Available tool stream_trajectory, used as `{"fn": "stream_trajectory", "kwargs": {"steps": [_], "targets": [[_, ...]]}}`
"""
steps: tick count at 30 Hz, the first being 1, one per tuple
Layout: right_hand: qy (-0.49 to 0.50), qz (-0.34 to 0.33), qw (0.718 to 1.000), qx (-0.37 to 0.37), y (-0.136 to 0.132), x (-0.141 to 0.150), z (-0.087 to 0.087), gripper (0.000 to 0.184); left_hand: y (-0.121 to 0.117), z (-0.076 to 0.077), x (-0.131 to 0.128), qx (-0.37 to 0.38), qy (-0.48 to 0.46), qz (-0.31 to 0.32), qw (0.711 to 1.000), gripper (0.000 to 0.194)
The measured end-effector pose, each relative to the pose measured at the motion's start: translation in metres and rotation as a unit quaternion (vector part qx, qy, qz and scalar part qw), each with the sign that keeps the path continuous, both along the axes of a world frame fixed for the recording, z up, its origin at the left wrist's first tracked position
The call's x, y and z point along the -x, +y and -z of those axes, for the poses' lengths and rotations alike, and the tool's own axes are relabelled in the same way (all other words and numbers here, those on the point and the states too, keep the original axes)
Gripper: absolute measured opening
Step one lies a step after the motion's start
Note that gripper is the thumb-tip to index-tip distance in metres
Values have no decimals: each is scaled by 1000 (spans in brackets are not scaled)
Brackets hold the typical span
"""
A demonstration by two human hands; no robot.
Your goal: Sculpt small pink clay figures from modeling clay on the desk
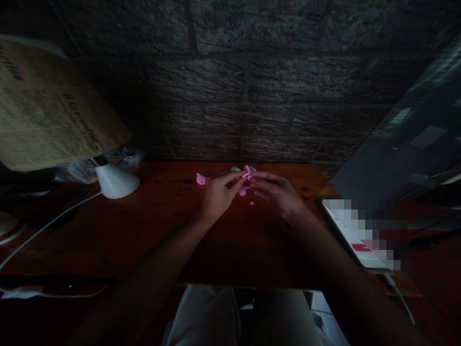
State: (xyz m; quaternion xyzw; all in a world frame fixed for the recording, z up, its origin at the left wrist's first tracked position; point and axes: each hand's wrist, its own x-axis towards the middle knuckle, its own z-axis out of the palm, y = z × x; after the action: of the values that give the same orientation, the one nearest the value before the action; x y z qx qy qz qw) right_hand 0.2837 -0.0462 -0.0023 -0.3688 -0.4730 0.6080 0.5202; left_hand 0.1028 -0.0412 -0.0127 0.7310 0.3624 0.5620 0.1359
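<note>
Over the far middle of a dark wooden table [151, 230], my left hand [219, 194] and my right hand [275, 192] meet. Both pinch a small soft pink piece [247, 172] between fingertips. A second pink lump [200, 179] lies on the table left of my left hand. More pink bits sit under the fingers [242, 191], and a tiny pink crumb [251, 203] lies just below them. The scene is very dim, so the pink material cannot be named with certainty.
A white lamp base [117, 181] with a white cable [43, 226] stands at the left, beside crumpled clear plastic [77, 170] and a tilted printed cardboard sheet [46, 110]. A flat white device [355, 238] lies at the right edge. A dark brick wall [252, 96] backs the table.
</note>
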Motion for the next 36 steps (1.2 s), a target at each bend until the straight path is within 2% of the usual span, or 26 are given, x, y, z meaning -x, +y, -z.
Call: {"fn": "stream_trajectory", "kwargs": {"steps": [8,15,27,36], "targets": [[37,-26,999,18,-1,2,-1,29,1,-1,2,-23,33,-4,999,19],[70,-20,997,19,4,1,6,28,4,-2,3,-72,75,12,994,22],[78,-32,996,37,5,0,6,23,5,-2,6,-90,105,26,990,25],[79,-26,994,69,3,1,2,20,1,-5,4,-86,96,10,992,22]]}}
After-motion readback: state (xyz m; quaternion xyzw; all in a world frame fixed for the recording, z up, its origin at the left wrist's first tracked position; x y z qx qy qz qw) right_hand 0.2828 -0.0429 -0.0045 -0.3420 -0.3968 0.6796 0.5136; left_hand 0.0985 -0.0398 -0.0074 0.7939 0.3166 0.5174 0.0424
